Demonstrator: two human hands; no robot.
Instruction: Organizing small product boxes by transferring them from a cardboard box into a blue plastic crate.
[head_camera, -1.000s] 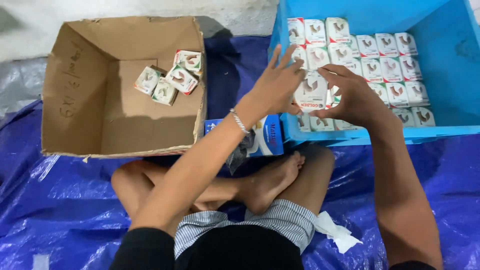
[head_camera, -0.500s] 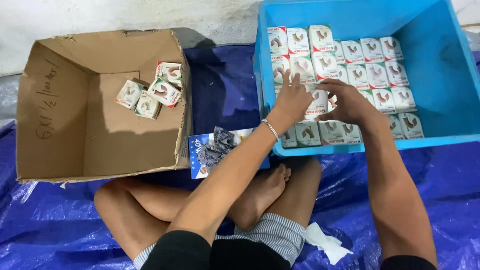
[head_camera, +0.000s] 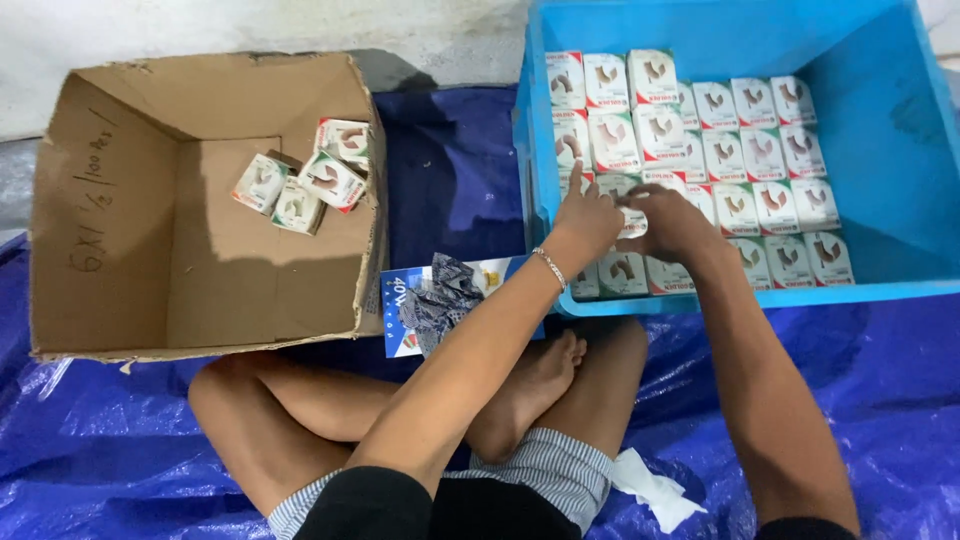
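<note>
Now, left hand: I see it inside the blue crate, fingers resting on the small white cartons near the front wall; the grip is narrow, but holding or only touching, I cannot tell.
Right hand: just beside the left one, fingers curled over one carton; its grip I cannot tell either.
Done so far: four cartons lie loose in the cardboard box.
Left: I judge most of the work, the crate has many rows.
Hidden: the cartons under both hands; the crate's right side is cut off.
Nearby: a flat printed packet on the blue tarp.
</note>
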